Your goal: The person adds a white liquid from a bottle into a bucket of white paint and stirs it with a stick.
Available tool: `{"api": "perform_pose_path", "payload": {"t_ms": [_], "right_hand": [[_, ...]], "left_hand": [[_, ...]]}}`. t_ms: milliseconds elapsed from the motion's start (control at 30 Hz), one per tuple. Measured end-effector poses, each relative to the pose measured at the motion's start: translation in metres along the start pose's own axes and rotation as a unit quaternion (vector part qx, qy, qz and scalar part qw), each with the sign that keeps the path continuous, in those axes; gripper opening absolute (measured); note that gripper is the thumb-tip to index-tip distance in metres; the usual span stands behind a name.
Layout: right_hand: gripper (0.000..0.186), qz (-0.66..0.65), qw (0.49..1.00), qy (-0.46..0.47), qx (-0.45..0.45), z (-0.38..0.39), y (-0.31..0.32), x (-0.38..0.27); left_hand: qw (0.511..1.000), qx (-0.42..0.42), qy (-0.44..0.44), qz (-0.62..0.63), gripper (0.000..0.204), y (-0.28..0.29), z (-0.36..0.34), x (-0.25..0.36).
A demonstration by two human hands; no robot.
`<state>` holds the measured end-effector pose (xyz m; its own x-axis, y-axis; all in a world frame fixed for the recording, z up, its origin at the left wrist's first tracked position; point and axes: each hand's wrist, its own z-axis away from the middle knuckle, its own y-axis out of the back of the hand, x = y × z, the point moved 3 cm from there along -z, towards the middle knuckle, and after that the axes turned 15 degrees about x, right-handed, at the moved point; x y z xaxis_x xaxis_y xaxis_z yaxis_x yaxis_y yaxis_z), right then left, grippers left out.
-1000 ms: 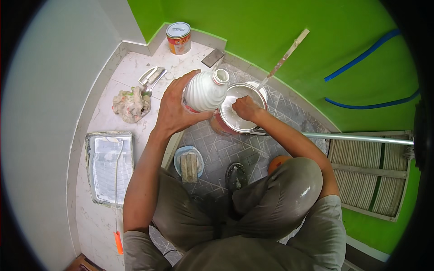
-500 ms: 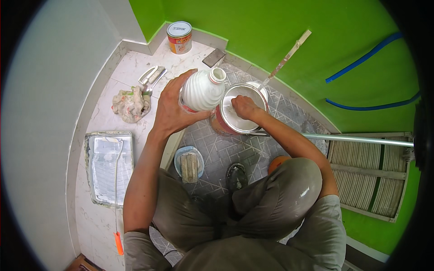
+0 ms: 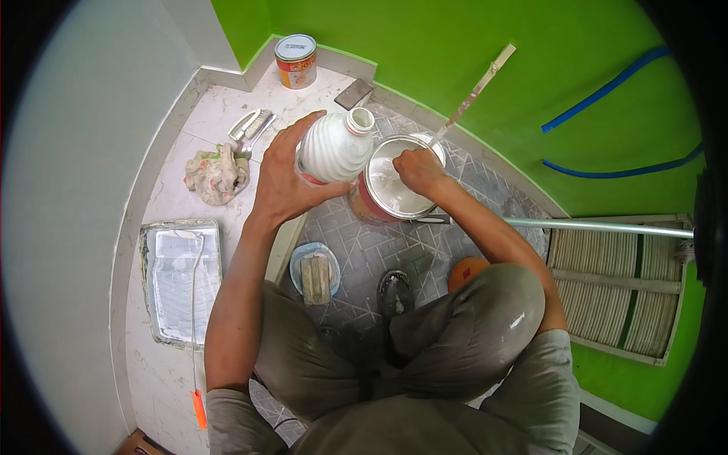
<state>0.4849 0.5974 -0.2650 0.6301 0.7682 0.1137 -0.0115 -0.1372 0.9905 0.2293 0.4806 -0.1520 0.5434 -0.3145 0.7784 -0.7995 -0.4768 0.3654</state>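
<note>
My left hand [image 3: 282, 174] is wrapped round a white ribbed plastic bottle [image 3: 332, 149], its open mouth tilted up and toward the right. Just right of the bottle stands a large reddish paint can [image 3: 359, 202] without a lid, pale paint [image 3: 384, 183] inside. Over the can's opening my right hand [image 3: 419, 173] is closed in a fist, knuckles up. Whatever it grips is hidden beneath the fingers. Behind the can, a paint-stained wooden stick [image 3: 478, 89] leans against the green wall from a white container [image 3: 434, 149], mostly covered by the can.
Left, a roller tray [image 3: 176, 292] lies beneath a roller frame with an orange handle [image 3: 199, 409]. Beyond are a crumpled rag [image 3: 216, 174], a brush [image 3: 258, 123] and a smaller can [image 3: 296, 64]. A blue basin [image 3: 296, 264] sits by my foot. From the right comes a metal pole [image 3: 599, 224].
My right hand has shifted slightly to the right over the can's opening, still closed. The left hand keeps its hold on the bottle. The whole view has shifted slightly.
</note>
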Motion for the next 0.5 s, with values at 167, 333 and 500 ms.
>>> {"api": "perform_pose_path", "payload": {"t_ms": [167,333,500], "right_hand": [[0.017,0.000,0.999,0.034,0.014,0.012,-0.050,0.008],[0.021,0.006,1.000,0.007,-0.020,0.002,-0.045,0.002],[0.020,0.000,0.999,0.007,-0.036,-0.001,-0.039,0.001]], "left_hand": [[1.000,0.001,-0.004,0.010,0.094,-0.001,0.000,0.004],[1.000,-0.006,0.010,-0.003,0.095,0.008,0.002,0.003],[1.000,0.001,0.008,-0.013,0.097,0.008,0.001,-0.002]]}}
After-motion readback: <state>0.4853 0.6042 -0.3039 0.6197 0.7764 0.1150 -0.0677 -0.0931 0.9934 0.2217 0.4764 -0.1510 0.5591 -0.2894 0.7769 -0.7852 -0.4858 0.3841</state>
